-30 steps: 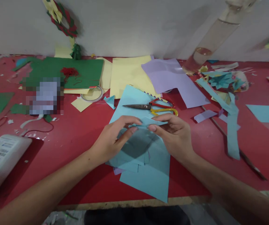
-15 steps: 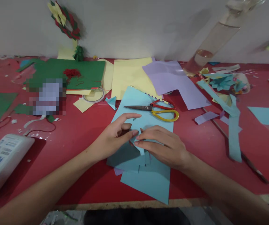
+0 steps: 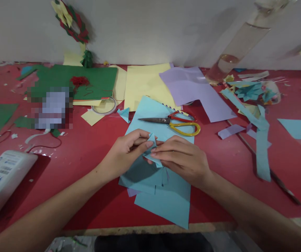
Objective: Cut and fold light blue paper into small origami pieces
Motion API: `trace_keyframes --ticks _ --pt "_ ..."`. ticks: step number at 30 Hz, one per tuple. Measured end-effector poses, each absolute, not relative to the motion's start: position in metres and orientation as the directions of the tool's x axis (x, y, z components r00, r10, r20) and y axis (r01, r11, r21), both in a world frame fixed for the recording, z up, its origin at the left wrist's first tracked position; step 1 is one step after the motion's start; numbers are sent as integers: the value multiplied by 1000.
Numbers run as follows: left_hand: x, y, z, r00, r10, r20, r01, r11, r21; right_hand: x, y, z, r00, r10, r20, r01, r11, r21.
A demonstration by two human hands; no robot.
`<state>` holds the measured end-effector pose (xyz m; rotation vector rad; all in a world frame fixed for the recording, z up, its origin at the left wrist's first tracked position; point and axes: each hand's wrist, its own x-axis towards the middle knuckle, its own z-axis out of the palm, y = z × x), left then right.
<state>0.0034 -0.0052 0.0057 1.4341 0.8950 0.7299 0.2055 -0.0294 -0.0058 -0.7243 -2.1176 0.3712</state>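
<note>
A small folded piece of light-blue paper [image 3: 152,142] is pinched between my two hands, a little above larger blue sheets [image 3: 166,206]. My left hand [image 3: 129,145] grips its left side, thumb on top and fingers partly behind. On its right and lower part, my right hand [image 3: 183,157] closes thumb and fingertips. Just beyond my hands, scissors [image 3: 184,128] with one red and one yellow handle lie shut on the blue sheet, blades to the left. A dotted strip or stick [image 3: 166,105] lies past them, partly covered by the handles.
Yellow sheets [image 3: 146,82], a purple sheet [image 3: 192,85] and green sheets [image 3: 100,78] lie along the wall. A tape roll [image 3: 103,112] sits left of centre. A bottle of liquid [image 3: 234,56] stands back right, near blue paper strips [image 3: 263,150]. A white box [image 3: 6,182] is at left.
My left fingers have closed onto the folded blue paper, the index finger bending in from its stretched position. The folded paper is now tilted up and shows more. The scissors have not moved.
</note>
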Motion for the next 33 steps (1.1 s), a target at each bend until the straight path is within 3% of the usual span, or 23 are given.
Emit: trace_keyframes --ticks 7,13,20,27,33 --pt "3 -8 7 504 862 -57 90 13 996 204 -29 -11 -417 677 606 308 733 -607" --pt "5 -9 6 585 811 -15 146 -86 986 199 -36 -8 -158 905 395 395 424 -815" --pt "6 -11 3 562 827 -23 230 -130 964 197 -36 -9 -146 860 489 444 499 -744" --pt "5 -10 7 590 805 -66 206 -70 976 195 -37 -14 -18 950 311 329 299 -896" --pt "7 -9 5 606 790 -97 123 27 992 196 -32 -10 -83 946 313 330 323 -887"
